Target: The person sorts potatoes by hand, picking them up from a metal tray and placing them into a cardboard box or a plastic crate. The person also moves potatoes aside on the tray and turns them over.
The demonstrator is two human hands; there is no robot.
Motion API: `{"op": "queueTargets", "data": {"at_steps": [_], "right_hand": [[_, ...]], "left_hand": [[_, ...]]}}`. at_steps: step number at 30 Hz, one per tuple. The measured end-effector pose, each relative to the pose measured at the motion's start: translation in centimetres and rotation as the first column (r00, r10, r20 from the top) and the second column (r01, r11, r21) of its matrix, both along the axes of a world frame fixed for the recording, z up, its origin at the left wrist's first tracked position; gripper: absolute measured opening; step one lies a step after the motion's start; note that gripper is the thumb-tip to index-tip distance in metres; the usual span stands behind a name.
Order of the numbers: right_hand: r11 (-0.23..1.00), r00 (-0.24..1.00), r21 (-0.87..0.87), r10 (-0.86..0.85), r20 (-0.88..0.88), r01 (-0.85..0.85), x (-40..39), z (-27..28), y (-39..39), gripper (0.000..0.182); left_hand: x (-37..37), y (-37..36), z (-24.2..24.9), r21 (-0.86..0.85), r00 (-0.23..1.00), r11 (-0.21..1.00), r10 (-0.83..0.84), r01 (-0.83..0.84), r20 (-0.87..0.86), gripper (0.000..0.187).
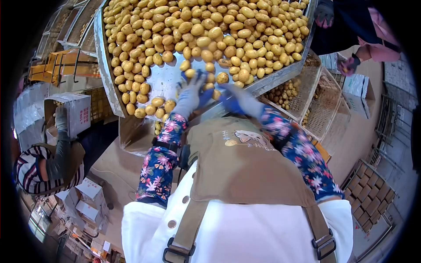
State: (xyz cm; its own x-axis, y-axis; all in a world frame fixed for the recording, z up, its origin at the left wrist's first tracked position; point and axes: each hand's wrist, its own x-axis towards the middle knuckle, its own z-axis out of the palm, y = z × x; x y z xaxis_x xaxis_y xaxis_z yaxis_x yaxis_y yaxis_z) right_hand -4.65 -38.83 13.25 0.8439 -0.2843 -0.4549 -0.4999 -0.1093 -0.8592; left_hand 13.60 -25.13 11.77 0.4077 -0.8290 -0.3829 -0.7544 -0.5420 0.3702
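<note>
Yellow potatoes lie heaped on a metal sorting tray, thickest toward the far side. My left hand, in a grey and blue glove, reaches over the near part of the tray with its fingers stretched out among a few potatoes. Close to its right, my right hand, gloved the same way, is smeared by motion at the near rim. A single potato shows between the two hands. Below the tray's near left opening, a cardboard box stands with potatoes at its mouth.
Plastic crates with potatoes stand at the right, beside an open carton. Another person's gloved hand is near there. On the left, a co-worker's gloved hand rests at a white carton. Stacked boxes stand lower left.
</note>
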Motion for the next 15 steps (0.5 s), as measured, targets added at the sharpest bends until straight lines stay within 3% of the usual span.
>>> {"op": "queueTargets", "data": {"at_steps": [1, 2, 3, 4, 5, 6, 7, 8, 9, 11, 13, 14, 15], "right_hand": [[0.824, 0.907, -0.541, 0.342, 0.244, -0.165, 1.9, -1.1, 1.6, 0.048], [0.702, 0.865, -0.634, 0.491, 0.103, -0.323, 3.3, -1.7, 2.3, 0.045], [0.730, 0.827, -0.451, 0.561, -0.036, -0.514, 5.4, 0.2, 2.3, 0.041], [0.910, 0.920, -0.160, 0.392, 0.026, -0.383, 6.0, -2.9, 1.6, 0.041], [0.967, 0.980, 0.158, 0.199, 0.023, -0.200, 6.7, -6.3, 0.6, 0.040], [0.964, 0.997, 0.265, -0.012, 0.074, -0.008, 7.2, -5.5, -0.6, 0.038], [0.975, 0.984, 0.146, -0.173, 0.040, 0.166, 8.3, -0.7, -1.9, 0.039], [0.693, 0.990, -0.720, 0.114, 0.084, -0.019, 8.7, 2.9, -3.0, 0.046], [0.417, 0.991, -0.899, 0.043, -0.127, -0.133, 8.9, 2.0, -3.5, 0.055], [0.549, 0.903, -0.728, 0.129, -0.411, -0.410, 8.0, 1.3, -2.7, 0.060], [0.473, 0.786, -0.645, 0.204, -0.583, -0.601, 9.1, 1.6, -0.1, 0.060], [0.509, 0.759, -0.592, 0.217, -0.614, -0.625, 9.7, 1.6, 1.0, 0.060], [0.471, 0.794, -0.649, 0.238, -0.560, -0.598, 9.7, 1.3, 2.0, 0.059]], "left_hand": [[-0.4, 0.1, -0.5, -0.024, 0.994, 0.994, -0.110, 0.109, -0.029, 0.067], [-0.3, 1.0, -0.5, -0.064, 0.978, 0.976, -0.207, 0.209, 0.031, 0.071], [-0.3, 2.5, -0.8, -0.078, 0.972, 0.973, -0.207, 0.217, 0.114, 0.073], [-0.3, 4.5, -1.0, -0.084, 0.978, 0.985, -0.133, 0.148, 0.158, 0.075], [-0.4, 6.6, -0.9, -0.088, 0.979, 0.993, -0.059, 0.078, 0.197, 0.076], [-0.2, 8.7, -1.4, -0.185, 0.992, 0.982, 0.048, -0.027, 0.113, 0.077], [0.0, 10.4, -1.6, -0.272, 0.988, 0.952, 0.154, -0.141, 0.026, 0.078], [-0.1, 11.7, -0.9, -0.160, 0.980, 0.974, 0.176, -0.159, 0.098, 0.077], [0.5, 12.2, -0.6, -0.151, 0.976, 0.973, 0.189, -0.172, 0.106, 0.077], [2.0, 13.3, -0.1, -0.145, 0.958, 0.957, 0.267, -0.251, 0.108, 0.077], [6.0, 12.1, 0.1, -0.296, 0.905, 0.946, 0.236, -0.132, 0.353, 0.076], [9.2, 11.7, -2.4, -0.424, 0.889, 0.891, 0.319, -0.162, 0.329, 0.072], [11.2, 8.5, 0.0, -0.527, 0.860, 0.833, 0.385, -0.169, 0.334, 0.071]]}}
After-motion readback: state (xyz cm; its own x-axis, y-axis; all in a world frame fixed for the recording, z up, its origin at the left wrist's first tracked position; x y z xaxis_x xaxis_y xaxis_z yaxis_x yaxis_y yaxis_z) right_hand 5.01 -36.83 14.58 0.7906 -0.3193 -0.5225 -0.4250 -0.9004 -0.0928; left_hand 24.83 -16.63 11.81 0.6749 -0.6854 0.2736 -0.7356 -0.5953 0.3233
